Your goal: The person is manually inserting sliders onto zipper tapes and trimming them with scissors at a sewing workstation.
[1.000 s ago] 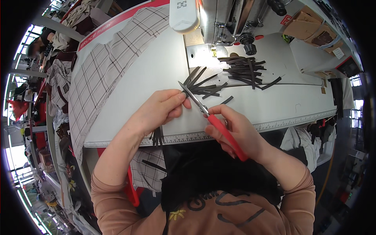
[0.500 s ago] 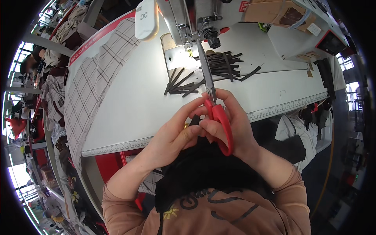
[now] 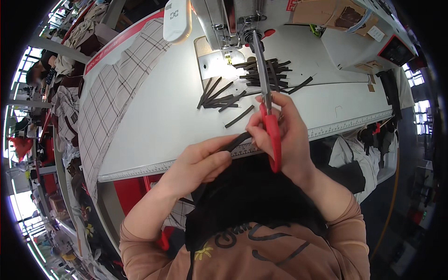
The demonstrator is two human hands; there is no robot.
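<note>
A black fabric strip (image 3: 237,141) stretches between my two hands just above the table's front edge. My left hand (image 3: 205,160) is closed, pinching the strip's left part between thumb and fingers. The fingertips of my right hand (image 3: 290,135) grip the strip's other end. That same hand also holds red-handled scissors (image 3: 272,133), their long blades pointing away towards the sewing machine and looking closed. Beyond my hands lies a single cut black strip (image 3: 239,116). Farther back, a loose pile of short black strips (image 3: 266,74) sits beside the machine's needle area.
The sewing machine (image 3: 224,28) stands over the white table (image 3: 154,121). A ruler tape (image 3: 140,171) runs along its front edge. Checked fabric (image 3: 112,88) covers the left side. At the back right is a cardboard box (image 3: 326,16). Dark and light cloth (image 3: 354,154) lies at the right.
My hands have moved apart, drawing the black strip out between them. The scissors have shifted right in my right hand. A separate strip now shows on the table in front of the pile.
</note>
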